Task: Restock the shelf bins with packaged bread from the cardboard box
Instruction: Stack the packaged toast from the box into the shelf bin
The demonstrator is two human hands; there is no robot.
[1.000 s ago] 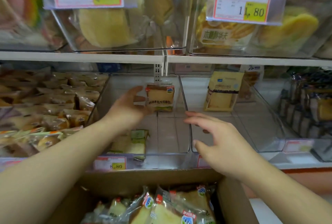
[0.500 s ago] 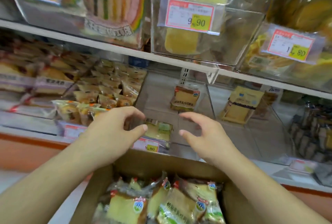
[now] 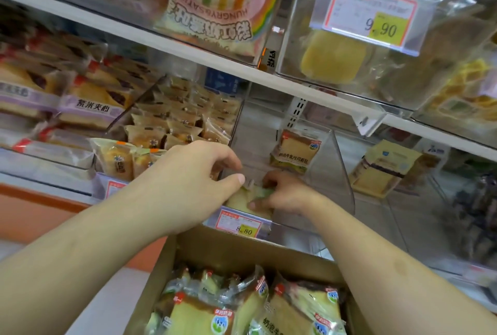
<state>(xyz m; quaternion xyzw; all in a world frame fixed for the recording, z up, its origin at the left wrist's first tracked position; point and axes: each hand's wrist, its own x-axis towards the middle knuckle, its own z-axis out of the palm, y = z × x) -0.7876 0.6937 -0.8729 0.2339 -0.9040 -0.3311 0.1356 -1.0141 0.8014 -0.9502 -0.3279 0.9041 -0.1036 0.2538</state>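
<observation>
A: Where is the clear-wrapped yellow bread pack?
B: At the front of the clear plastic shelf bin, above the open brown cardboard box.
A: The fingers?
B: Right hand curls onto the pack; left hand pinches its top edge.

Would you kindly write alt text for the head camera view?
Both hands reach into a nearly empty clear shelf bin: the right hand grips a bread pack lying at its front, the left hand beside it. Below, an open cardboard box holds more packs.
</observation>
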